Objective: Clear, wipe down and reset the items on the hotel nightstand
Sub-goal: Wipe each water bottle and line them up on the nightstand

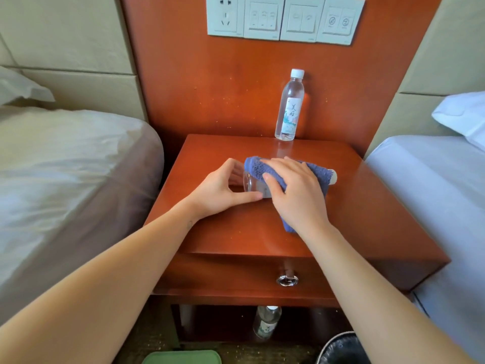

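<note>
Nearest, at the bottom edge, lie a flat green object (181, 357) and the rim of a black waste bin (338, 348). A small clear bottle (266, 321) stands in the open space under the red-brown wooden nightstand (367, 206), below its drawer with a round metal knob (287, 279).

On the nightstand top, a clear plastic water bottle with a white cap (252, 183) lies on its side. The left hand (223, 190) grips its base end, thumb and fingers curved round it. The right hand (296, 195) curls over a blue terry cloth (319, 176) wrapped across the bottle's middle, holding the cloth against it.

Farther back, a second labelled clear water bottle (290, 106) stands upright against the wooden back panel. Beds with white sheets flank the nightstand. A row of white wall switches and a socket (283, 18) sits highest.
</note>
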The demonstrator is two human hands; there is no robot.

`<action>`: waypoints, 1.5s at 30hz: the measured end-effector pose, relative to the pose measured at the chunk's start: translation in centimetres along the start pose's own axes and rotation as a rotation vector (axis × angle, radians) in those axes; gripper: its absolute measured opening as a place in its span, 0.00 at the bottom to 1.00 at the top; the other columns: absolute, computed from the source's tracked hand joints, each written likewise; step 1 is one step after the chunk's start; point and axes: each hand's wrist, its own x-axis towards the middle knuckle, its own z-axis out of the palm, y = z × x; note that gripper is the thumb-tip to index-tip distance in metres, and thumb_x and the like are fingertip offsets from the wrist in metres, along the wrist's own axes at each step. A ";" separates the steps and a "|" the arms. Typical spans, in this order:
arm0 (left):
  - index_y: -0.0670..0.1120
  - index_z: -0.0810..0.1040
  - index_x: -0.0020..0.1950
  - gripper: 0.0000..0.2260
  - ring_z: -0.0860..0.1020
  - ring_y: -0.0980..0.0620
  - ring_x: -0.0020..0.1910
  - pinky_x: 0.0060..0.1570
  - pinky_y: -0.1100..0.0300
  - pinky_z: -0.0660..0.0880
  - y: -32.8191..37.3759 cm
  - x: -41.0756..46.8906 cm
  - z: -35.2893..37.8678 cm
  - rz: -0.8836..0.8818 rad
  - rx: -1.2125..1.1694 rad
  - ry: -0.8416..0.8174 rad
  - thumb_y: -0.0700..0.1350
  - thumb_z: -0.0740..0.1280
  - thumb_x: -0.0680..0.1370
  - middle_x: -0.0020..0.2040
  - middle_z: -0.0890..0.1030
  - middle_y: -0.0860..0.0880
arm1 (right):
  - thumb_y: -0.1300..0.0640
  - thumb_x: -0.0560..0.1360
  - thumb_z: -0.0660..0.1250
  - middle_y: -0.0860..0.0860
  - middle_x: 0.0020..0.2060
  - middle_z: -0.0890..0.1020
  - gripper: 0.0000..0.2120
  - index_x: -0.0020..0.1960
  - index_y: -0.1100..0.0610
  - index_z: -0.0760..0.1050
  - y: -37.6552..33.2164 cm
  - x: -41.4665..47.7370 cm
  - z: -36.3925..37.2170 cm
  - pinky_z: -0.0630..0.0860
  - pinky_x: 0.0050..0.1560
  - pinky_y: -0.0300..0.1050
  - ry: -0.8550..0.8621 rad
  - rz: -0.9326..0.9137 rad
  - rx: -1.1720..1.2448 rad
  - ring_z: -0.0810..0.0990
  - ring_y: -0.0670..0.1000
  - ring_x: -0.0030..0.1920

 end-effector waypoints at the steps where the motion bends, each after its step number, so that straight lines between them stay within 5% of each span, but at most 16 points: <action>1: 0.47 0.73 0.57 0.22 0.78 0.64 0.49 0.47 0.75 0.71 0.0 0.0 -0.1 -0.023 0.007 0.004 0.52 0.77 0.70 0.51 0.80 0.55 | 0.53 0.78 0.60 0.49 0.60 0.81 0.16 0.64 0.53 0.78 0.3 0.2 -0.2 0.63 0.69 0.45 -0.007 -0.003 0.009 0.74 0.52 0.66; 4: 0.47 0.74 0.54 0.18 0.78 0.67 0.45 0.45 0.75 0.72 0.1 0.0 -0.1 -0.031 -0.010 0.017 0.52 0.76 0.70 0.48 0.80 0.57 | 0.54 0.79 0.61 0.50 0.55 0.82 0.13 0.60 0.53 0.79 1.3 0.8 -0.7 0.68 0.62 0.46 -0.021 0.005 -0.023 0.76 0.53 0.60; 7: 0.46 0.72 0.55 0.22 0.80 0.63 0.50 0.50 0.71 0.75 0.3 -0.1 -0.1 -0.001 -0.012 -0.012 0.54 0.76 0.68 0.54 0.80 0.56 | 0.52 0.80 0.58 0.50 0.48 0.81 0.12 0.57 0.51 0.78 3.8 1.1 -3.2 0.70 0.47 0.46 0.017 0.270 0.002 0.77 0.53 0.51; 9: 0.47 0.71 0.55 0.23 0.80 0.62 0.52 0.50 0.71 0.75 0.5 -0.1 -0.1 0.015 0.000 -0.034 0.54 0.76 0.68 0.57 0.79 0.57 | 0.53 0.79 0.57 0.51 0.48 0.80 0.13 0.57 0.52 0.79 4.3 1.1 -3.5 0.69 0.46 0.46 0.052 0.359 -0.019 0.77 0.54 0.49; 14: 0.53 0.71 0.55 0.22 0.80 0.60 0.49 0.51 0.68 0.74 0.6 -0.3 -0.2 0.069 -0.068 0.005 0.52 0.77 0.67 0.52 0.79 0.58 | 0.55 0.74 0.60 0.51 0.50 0.83 0.15 0.56 0.54 0.81 -2.5 0.3 0.9 0.68 0.61 0.50 0.015 -0.040 -0.043 0.78 0.57 0.56; 17: 0.47 0.71 0.57 0.24 0.80 0.59 0.52 0.53 0.65 0.76 0.4 -0.3 -0.4 0.047 -0.062 -0.001 0.52 0.77 0.66 0.55 0.80 0.56 | 0.55 0.76 0.61 0.51 0.49 0.83 0.13 0.55 0.54 0.81 -0.8 0.6 0.0 0.70 0.58 0.49 0.042 -0.069 -0.062 0.78 0.56 0.54; 22: 0.47 0.70 0.56 0.23 0.78 0.57 0.58 0.55 0.65 0.74 0.1 0.0 -0.3 0.057 0.003 -0.024 0.49 0.78 0.69 0.61 0.77 0.56 | 0.54 0.79 0.58 0.52 0.50 0.82 0.13 0.57 0.53 0.79 4.7 0.8 -3.5 0.69 0.46 0.43 0.088 0.380 -0.007 0.78 0.56 0.52; 29: 0.48 0.68 0.53 0.22 0.76 0.62 0.56 0.54 0.69 0.71 -0.3 -0.1 -0.3 0.160 0.057 0.064 0.39 0.79 0.68 0.56 0.78 0.53 | 0.57 0.74 0.63 0.51 0.47 0.84 0.12 0.54 0.56 0.81 -1.8 0.3 -0.1 0.75 0.55 0.51 0.043 -0.075 -0.093 0.80 0.57 0.51; 33: 0.52 0.68 0.53 0.23 0.75 0.63 0.58 0.54 0.72 0.71 -0.1 -0.1 -0.3 0.122 0.059 0.031 0.42 0.79 0.68 0.58 0.76 0.58 | 0.54 0.81 0.58 0.50 0.53 0.82 0.13 0.61 0.52 0.78 3.6 0.1 -3.2 0.68 0.44 0.41 0.091 0.308 0.035 0.76 0.48 0.49; 39: 0.50 0.70 0.59 0.22 0.77 0.61 0.54 0.51 0.73 0.72 -0.1 0.0 -0.1 -0.026 0.010 0.037 0.53 0.75 0.72 0.56 0.78 0.55 | 0.54 0.82 0.56 0.50 0.49 0.81 0.14 0.62 0.53 0.77 4.3 0.5 -3.2 0.63 0.36 0.30 0.046 0.346 0.055 0.74 0.47 0.48; 42: 0.49 0.72 0.56 0.21 0.78 0.64 0.49 0.46 0.78 0.71 -0.1 0.2 -0.1 -0.014 0.050 0.040 0.52 0.77 0.70 0.52 0.79 0.57 | 0.56 0.81 0.58 0.49 0.50 0.81 0.13 0.60 0.53 0.79 3.6 0.9 -2.7 0.68 0.40 0.32 0.091 0.323 0.025 0.76 0.48 0.50; 45: 0.49 0.71 0.57 0.23 0.77 0.65 0.48 0.49 0.74 0.73 -0.2 0.2 -0.1 0.005 0.032 0.046 0.47 0.79 0.68 0.50 0.78 0.59 | 0.57 0.74 0.59 0.53 0.48 0.83 0.15 0.54 0.55 0.81 -1.4 0.8 0.3 0.73 0.56 0.51 0.065 0.017 -0.038 0.79 0.58 0.53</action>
